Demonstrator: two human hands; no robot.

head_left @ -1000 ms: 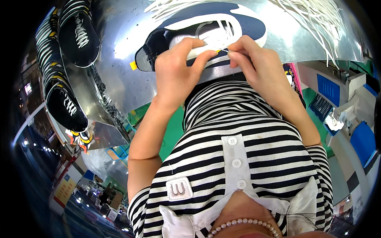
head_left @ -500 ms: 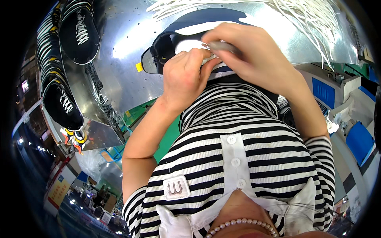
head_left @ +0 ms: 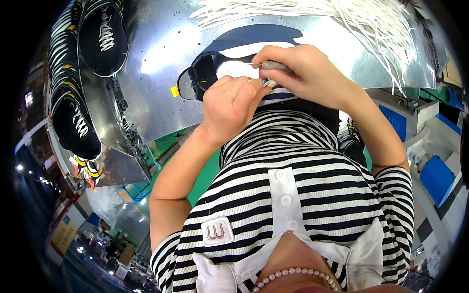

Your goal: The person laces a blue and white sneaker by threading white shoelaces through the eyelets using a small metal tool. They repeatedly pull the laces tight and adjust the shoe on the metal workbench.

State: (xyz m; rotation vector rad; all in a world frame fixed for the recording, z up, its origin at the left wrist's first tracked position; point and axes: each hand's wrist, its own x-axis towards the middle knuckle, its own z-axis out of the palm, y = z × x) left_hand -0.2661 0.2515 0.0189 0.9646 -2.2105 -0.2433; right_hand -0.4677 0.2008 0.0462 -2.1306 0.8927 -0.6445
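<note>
A black shoe upper [head_left: 198, 68] with a white band and pale lining lies at the metal table's near edge, close to my body. My left hand [head_left: 226, 108] is closed on its near side, fingers curled, a short bit of white lace [head_left: 267, 84] showing by the fingertips. My right hand [head_left: 317, 75] grips a thin-tipped hand tool [head_left: 274, 65], an awl or hook, by its greyish handle. Its metal tip points left, above the upper's opening and just over my left knuckles. The tip's exact end is too fine to make out.
Loose white laces [head_left: 303, 10] are heaped along the table's [head_left: 161, 58] far side. At left stand a laced black shoe [head_left: 103, 44], another [head_left: 75, 124] and a stacked row of more. A yellow tab [head_left: 174, 91] sits by the upper's heel. Blue-panelled equipment [head_left: 437, 178] is at right.
The view has shifted, so the table and upper sit lower in the picture. My right hand has turned, and the tool, blurred before, now shows its handle and tip clearly. My left hand keeps its grip.
</note>
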